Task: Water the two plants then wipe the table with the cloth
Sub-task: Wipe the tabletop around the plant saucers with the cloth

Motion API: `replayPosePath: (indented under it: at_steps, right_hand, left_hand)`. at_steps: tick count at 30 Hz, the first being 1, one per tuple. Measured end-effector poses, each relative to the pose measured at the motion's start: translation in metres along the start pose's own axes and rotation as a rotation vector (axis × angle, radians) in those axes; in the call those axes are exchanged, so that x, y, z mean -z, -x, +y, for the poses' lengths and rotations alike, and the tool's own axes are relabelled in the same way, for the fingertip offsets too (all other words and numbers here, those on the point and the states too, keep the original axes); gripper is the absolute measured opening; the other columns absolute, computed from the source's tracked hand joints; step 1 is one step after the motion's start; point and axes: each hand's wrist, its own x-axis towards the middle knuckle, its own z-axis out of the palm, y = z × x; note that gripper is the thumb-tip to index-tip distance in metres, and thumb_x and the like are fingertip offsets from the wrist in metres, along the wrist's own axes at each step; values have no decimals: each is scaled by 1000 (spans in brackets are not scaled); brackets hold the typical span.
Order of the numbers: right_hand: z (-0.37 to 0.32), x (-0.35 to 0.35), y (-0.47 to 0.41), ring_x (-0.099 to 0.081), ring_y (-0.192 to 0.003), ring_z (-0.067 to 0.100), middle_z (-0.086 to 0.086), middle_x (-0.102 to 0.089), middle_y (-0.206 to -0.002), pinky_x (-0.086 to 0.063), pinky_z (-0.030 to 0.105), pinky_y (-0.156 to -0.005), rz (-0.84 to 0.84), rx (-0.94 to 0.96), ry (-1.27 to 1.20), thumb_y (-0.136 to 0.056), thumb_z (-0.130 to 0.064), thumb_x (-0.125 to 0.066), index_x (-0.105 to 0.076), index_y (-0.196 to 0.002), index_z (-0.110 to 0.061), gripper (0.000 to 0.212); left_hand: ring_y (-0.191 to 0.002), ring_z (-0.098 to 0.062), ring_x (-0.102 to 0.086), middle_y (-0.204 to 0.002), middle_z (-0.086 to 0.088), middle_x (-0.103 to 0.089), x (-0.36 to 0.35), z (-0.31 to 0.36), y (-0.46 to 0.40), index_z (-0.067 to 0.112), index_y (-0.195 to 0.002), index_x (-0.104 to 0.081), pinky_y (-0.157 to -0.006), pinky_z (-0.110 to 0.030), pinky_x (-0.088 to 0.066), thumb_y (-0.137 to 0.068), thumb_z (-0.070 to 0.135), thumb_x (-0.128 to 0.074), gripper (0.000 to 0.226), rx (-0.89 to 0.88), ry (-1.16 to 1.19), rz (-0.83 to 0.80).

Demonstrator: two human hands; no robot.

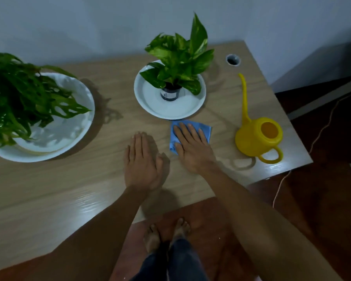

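A blue cloth (204,128) lies flat on the wooden table (59,189), just in front of the middle plant's dish. My right hand (193,147) presses flat on the cloth, fingers spread, covering most of it. My left hand (142,161) rests flat on the bare table to the left of the cloth, holding nothing. A small pothos plant (180,55) in a dark pot stands on a white dish (170,108). A larger leafy plant (18,96) sits in a white bowl (73,130) at the left. The yellow watering can (257,136) stands upright at the right.
A round cable hole (233,60) is in the table's back right corner. The table's right edge runs just past the watering can. A cord (280,183) trails over the dark red floor. My bare feet (166,232) stand at the front edge. A wall is behind.
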Motion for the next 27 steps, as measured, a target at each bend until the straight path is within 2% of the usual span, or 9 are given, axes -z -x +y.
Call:
replayPosePath:
  at_steps: [7, 11, 15, 23, 27]
  right_hand:
    - [56, 8, -28, -5, -160, 20, -3, -10, -173, -3, 47, -129, 59, -243, -65, -107, -49, -11, -13, -165, -26, 63]
    - [74, 14, -64, -3, -160, 22, 0, -7, -173, -1, 50, -128, 70, -296, -91, -108, -47, -11, -10, -165, -23, 63]
    - [94, 22, -104, 4, -160, 18, -5, -1, -173, 3, 48, -128, 84, -352, -133, -110, -44, -13, -4, -165, -27, 59]
    - [134, 38, -185, 8, -160, 26, -1, 2, -174, 3, 51, -127, 46, -301, -53, -110, -43, -11, 0, -166, -22, 60]
    - [144, 46, -212, 11, -160, 24, -1, 5, -174, 5, 50, -128, 22, -295, -40, -110, -45, -7, 3, -165, -22, 61]
  left_hand:
    - [-158, -32, -22, -168, -18, -28, -25, 40, -21, 0, -161, -26, -128, -49, -18, -100, 49, -30, 78, -126, 9, 9]
    - [-156, -33, -27, -167, -17, -31, -34, 56, -34, 2, -160, -29, -127, -50, -19, -102, 50, -31, 75, -172, -6, 16]
    - [-154, -34, -32, -165, -18, -35, -46, 63, -45, 1, -158, -35, -126, -51, -21, -103, 51, -31, 74, -215, -19, 24]
    - [-157, -28, -26, -166, -14, -35, -53, 66, -49, 5, -156, -40, -127, -50, -17, -100, 50, -44, 72, -151, -23, -9]
    - [-157, -25, -25, -166, -11, -36, -53, 68, -52, 7, -156, -40, -129, -47, -14, -99, 51, -46, 72, -128, -14, -17]
